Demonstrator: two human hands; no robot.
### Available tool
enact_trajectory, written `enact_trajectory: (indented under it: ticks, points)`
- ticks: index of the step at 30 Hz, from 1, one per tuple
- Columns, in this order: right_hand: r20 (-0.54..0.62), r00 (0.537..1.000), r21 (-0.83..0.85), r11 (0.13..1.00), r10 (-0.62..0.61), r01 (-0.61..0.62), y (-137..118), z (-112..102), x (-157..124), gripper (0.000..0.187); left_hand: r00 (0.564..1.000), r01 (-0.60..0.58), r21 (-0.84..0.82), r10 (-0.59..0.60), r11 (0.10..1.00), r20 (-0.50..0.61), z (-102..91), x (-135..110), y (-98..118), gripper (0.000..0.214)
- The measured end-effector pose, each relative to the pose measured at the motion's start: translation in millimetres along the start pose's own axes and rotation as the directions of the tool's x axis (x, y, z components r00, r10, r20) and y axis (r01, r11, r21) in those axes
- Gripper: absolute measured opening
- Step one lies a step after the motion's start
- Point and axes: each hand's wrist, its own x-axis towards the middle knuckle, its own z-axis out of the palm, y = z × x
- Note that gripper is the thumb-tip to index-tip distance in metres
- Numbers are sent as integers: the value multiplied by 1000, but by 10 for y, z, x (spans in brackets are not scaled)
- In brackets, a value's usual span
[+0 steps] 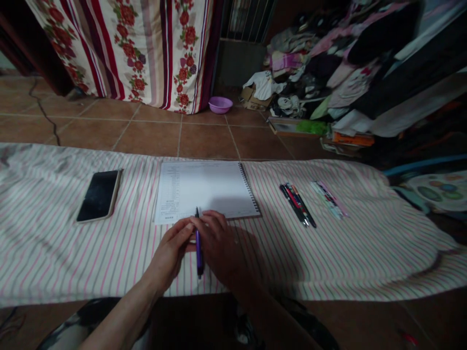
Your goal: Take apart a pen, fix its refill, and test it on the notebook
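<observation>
A purple pen is held between my two hands at the front edge of the notebook, its dark tip pointing away from me. My left hand pinches it from the left near the tip end. From the right, my right hand closes its fingers over the same part of the barrel. Just beyond them lies an open spiral notebook, its binding on the right and its page mostly blank. A printed sheet with rows of small text shows along the left side of the notebook.
A phone lies on the striped cloth at left. To the right are several dark pens and several pale pens. Beyond, on the tiled floor, stand a purple basin and piled clothes.
</observation>
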Motion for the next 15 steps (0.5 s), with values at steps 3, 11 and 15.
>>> enact_trajectory:
  ticks: [3,11,15]
  points:
    - [22,1000,40,999,-4,3,-56,-8,22,35,999,50,21,-50,999,18,-59,-21,41,42]
    - [65,781,563,623,621,-543,-120,42,101,25,997,-76,161,75,984,9,-192,0,76,42]
    - [326,665,718,282,672,-637,-90,50,169,23,990,-141,334,130,932,54,-274,54,-16,37]
